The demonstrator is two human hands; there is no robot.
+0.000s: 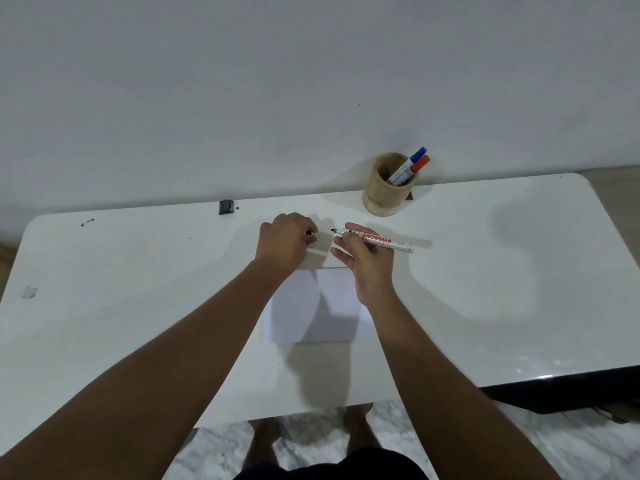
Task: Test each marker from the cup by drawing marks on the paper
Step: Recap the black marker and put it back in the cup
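Observation:
My right hand (360,258) holds a white marker (379,240) with red lettering, uncapped, its black tip pointing left. My left hand (285,239) is closed around the marker's black cap (309,232), a short gap from the tip. Both hands hover just beyond the far edge of a white sheet of paper (332,306) lying on the table. A bamboo cup (384,194) stands at the back of the table, right of the hands. In it lean a blue-capped marker (417,154) and a red-capped marker (421,162).
The white table (138,306) runs against a pale wall. A small black object (225,206) sits at the table's back edge, with dark specks (87,222) at the far left. A scrap of tape (29,292) lies near the left edge. Marble floor shows below.

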